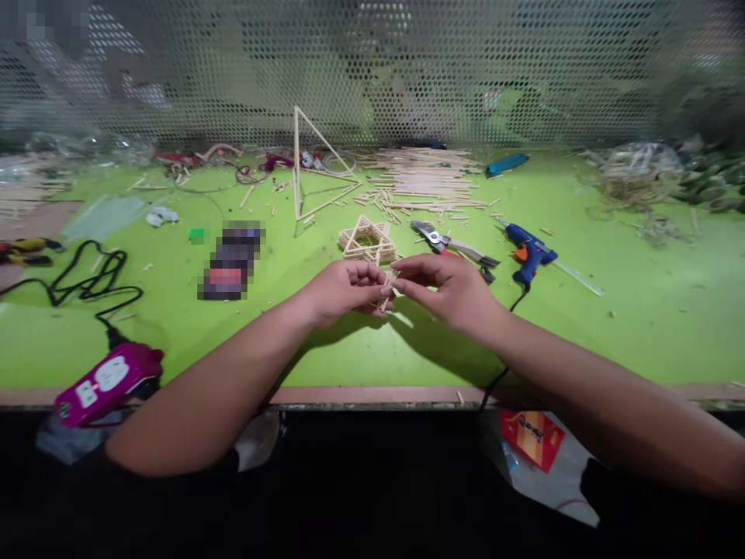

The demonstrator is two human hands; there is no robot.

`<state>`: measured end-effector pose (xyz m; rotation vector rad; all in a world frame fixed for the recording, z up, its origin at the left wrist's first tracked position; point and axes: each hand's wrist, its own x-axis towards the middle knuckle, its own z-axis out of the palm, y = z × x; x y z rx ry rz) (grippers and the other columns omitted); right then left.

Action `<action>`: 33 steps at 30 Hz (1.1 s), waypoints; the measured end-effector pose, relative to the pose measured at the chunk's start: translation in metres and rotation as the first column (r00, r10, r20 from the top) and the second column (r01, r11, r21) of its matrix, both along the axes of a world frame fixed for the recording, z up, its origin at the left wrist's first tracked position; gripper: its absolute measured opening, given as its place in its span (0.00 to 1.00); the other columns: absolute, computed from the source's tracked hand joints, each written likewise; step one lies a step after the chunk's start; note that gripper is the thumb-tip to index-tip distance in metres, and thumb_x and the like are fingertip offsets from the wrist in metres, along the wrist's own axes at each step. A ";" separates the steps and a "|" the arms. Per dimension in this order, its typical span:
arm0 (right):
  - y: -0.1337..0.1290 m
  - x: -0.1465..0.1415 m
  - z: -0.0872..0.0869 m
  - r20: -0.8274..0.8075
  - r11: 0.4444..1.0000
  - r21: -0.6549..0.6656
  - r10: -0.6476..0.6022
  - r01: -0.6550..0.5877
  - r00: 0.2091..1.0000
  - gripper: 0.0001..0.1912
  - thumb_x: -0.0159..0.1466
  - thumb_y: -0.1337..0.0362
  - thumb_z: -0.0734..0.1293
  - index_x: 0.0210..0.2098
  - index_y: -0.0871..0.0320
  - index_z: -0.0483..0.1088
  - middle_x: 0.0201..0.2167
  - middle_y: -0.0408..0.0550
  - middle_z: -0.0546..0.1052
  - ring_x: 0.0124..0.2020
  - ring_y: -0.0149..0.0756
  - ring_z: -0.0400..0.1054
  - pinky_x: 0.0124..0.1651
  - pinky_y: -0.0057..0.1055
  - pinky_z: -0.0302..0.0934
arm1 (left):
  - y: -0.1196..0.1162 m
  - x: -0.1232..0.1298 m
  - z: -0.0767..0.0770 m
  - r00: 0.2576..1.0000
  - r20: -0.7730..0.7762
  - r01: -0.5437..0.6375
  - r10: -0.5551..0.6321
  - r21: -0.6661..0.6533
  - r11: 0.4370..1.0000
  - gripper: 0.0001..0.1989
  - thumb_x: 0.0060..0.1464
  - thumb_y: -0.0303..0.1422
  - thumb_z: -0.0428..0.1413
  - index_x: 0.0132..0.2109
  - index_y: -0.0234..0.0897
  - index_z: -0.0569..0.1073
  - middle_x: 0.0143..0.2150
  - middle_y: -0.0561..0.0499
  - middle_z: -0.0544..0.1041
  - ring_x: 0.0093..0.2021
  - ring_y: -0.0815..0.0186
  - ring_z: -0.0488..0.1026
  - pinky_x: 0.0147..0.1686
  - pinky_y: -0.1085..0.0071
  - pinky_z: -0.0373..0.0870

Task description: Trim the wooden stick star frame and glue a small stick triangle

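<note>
Both hands meet over the green table, close to its middle. My left hand is closed around a small bunch of thin wooden sticks. My right hand pinches the upper end of the same sticks between thumb and fingers; the exact grip is partly hidden. Just beyond the hands lies a star-shaped frame built of stacked wooden sticks. Right of it are pliers with their jaws pointing away to the left. A blue glue gun with an orange trigger rests farther right.
A tall triangular stick frame stands behind, beside a pile of loose sticks. A blue cutter lies at the back. To the left are a pixelated dark object, a black cord and a pink power strip. Perforated mesh borders the back.
</note>
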<state>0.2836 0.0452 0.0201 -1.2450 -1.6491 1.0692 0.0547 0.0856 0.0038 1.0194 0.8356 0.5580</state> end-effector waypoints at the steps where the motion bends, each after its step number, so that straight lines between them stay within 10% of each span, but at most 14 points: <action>1: 0.000 -0.002 -0.001 -0.015 1.000 -0.007 -0.013 0.013 1.000 0.17 0.67 0.51 0.79 0.48 0.55 0.85 0.43 0.52 0.88 0.42 0.44 0.83 0.48 0.42 0.79 | -0.001 0.001 0.000 1.000 0.009 -0.001 0.001 -0.002 1.000 0.26 0.42 0.40 0.83 0.41 0.33 0.80 0.35 0.46 0.86 0.36 0.61 0.86 0.39 0.62 0.85; 13: 0.007 0.000 -0.005 -0.100 0.975 -0.206 -0.105 0.083 0.989 0.18 0.57 0.52 0.83 0.40 0.55 0.84 0.38 0.49 0.87 0.36 0.39 0.79 0.40 0.37 0.73 | -0.003 0.004 -0.001 0.980 -0.178 -0.059 0.087 0.157 0.986 0.16 0.48 0.38 0.79 0.38 0.34 0.86 0.34 0.46 0.86 0.32 0.65 0.81 0.40 0.63 0.81; 21: 0.025 0.010 0.009 0.471 0.977 -0.213 0.075 0.031 0.879 0.06 0.58 0.66 0.77 0.36 0.53 0.85 0.32 0.47 0.86 0.30 0.40 0.78 0.31 0.34 0.68 | 0.001 -0.005 0.000 0.833 -0.524 0.084 0.179 0.439 0.894 0.14 0.57 0.41 0.72 0.46 0.38 0.90 0.37 0.43 0.88 0.35 0.59 0.81 0.36 0.63 0.76; 33: 0.031 0.025 0.008 0.591 0.993 -0.117 0.072 -0.003 0.803 0.13 0.68 0.64 0.70 0.46 0.53 0.87 0.37 0.48 0.87 0.34 0.43 0.78 0.39 0.38 0.69 | 0.009 -0.013 0.007 0.732 -0.638 0.125 0.238 0.469 0.874 0.07 0.57 0.36 0.70 0.41 0.40 0.88 0.35 0.47 0.87 0.33 0.60 0.80 0.37 0.64 0.75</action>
